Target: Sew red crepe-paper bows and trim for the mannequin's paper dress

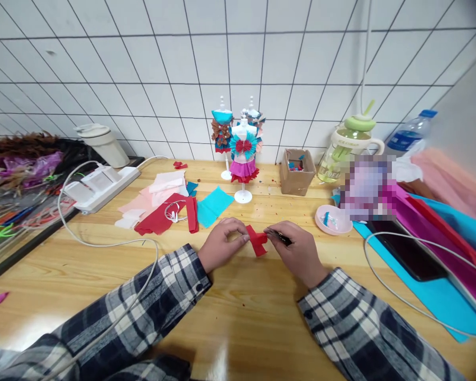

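In front of me, a small piece of red crepe paper is held up between both hands, just above the wooden table. The thumb and finger of my left hand pinch its upper left edge. My right hand is closed, its fingertips at the paper's right side. Tucked in that hand is a slim black tool; its kind is mostly hidden by the fingers. Behind the hands lie a turquoise paper piece, a folded red strip and a larger red sheet.
Small mannequins in paper dresses, the nearest one in front, stand by the tiled wall. A cardboard box, pink bowl, green-lidded bottle and black phone are rightward. A power strip sits left; white cables cross the table.
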`<action>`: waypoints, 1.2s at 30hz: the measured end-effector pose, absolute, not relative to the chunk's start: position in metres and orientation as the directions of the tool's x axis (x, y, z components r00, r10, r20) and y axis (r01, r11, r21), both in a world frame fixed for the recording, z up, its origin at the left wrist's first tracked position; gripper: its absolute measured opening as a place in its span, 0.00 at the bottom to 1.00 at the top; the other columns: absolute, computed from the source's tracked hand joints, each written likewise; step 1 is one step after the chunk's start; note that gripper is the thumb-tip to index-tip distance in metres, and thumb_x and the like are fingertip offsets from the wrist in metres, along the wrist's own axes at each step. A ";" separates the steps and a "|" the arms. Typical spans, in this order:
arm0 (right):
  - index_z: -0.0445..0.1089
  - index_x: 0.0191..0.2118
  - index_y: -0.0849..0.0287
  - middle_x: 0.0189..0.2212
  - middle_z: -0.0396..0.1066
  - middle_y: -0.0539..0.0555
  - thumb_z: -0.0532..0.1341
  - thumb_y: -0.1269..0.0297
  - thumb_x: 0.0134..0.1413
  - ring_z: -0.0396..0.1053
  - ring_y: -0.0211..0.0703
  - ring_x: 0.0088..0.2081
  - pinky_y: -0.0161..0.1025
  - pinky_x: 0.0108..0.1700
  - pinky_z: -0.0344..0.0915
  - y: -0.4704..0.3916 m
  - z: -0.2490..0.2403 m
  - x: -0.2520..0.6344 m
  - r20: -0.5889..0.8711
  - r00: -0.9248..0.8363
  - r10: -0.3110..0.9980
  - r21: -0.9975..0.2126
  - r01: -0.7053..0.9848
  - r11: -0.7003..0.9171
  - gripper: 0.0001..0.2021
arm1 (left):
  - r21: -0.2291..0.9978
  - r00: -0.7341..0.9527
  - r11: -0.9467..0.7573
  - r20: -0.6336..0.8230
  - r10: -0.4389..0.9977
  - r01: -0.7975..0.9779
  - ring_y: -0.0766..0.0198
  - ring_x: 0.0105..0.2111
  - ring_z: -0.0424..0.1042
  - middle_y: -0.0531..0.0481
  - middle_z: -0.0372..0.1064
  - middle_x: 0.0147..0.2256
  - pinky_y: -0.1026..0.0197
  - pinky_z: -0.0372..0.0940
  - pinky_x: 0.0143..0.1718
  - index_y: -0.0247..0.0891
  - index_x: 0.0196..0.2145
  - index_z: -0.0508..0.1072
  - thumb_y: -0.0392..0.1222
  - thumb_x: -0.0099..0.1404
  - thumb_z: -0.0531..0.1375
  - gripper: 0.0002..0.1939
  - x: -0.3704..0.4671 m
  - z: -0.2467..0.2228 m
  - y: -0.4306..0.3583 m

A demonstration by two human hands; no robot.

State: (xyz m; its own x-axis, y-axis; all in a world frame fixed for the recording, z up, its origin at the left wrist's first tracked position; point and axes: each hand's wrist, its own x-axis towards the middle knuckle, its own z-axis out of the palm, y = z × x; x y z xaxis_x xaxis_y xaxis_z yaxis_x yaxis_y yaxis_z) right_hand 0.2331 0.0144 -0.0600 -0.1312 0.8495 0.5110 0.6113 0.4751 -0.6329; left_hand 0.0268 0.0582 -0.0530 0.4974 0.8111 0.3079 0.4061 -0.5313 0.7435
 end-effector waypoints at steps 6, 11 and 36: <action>0.72 0.38 0.54 0.34 0.74 0.52 0.57 0.68 0.57 0.71 0.41 0.36 0.36 0.37 0.65 0.010 -0.058 0.229 0.423 -0.269 0.865 -0.610 0.621 0.492 0.07 | 0.686 0.560 -0.571 0.281 0.780 0.451 0.57 0.43 0.67 0.48 0.72 0.40 0.53 0.58 0.48 0.41 0.38 0.74 0.49 0.62 0.60 0.11 0.028 -0.048 0.048; 0.72 0.36 0.54 0.33 0.74 0.52 0.56 0.68 0.56 0.71 0.41 0.35 0.36 0.36 0.65 0.006 -0.055 0.225 0.422 -0.269 0.866 -0.611 0.621 0.491 0.07 | 0.724 0.525 -0.551 0.303 0.795 0.416 0.59 0.39 0.69 0.48 0.74 0.36 0.54 0.60 0.46 0.40 0.31 0.75 0.47 0.64 0.58 0.10 0.032 -0.052 0.045; 0.75 0.34 0.60 0.27 0.72 0.50 0.60 0.56 0.51 0.67 0.41 0.30 0.37 0.33 0.62 0.016 -0.059 0.224 -0.075 -0.170 0.983 -0.914 0.407 0.000 0.13 | 0.758 0.370 -0.468 0.317 0.873 0.455 0.60 0.37 0.71 0.48 0.73 0.32 0.55 0.63 0.44 0.38 0.29 0.74 0.45 0.63 0.58 0.10 0.028 -0.057 0.057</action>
State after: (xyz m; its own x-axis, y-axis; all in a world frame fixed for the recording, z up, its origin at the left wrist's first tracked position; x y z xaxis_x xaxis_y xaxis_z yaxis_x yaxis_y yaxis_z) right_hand 0.2240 0.0162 -0.0591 -0.1701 0.9826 -0.0752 0.4066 0.0004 -0.9136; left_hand 0.0279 0.0568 -0.0565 0.3703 0.8733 0.3166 0.4549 -0.4676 0.7579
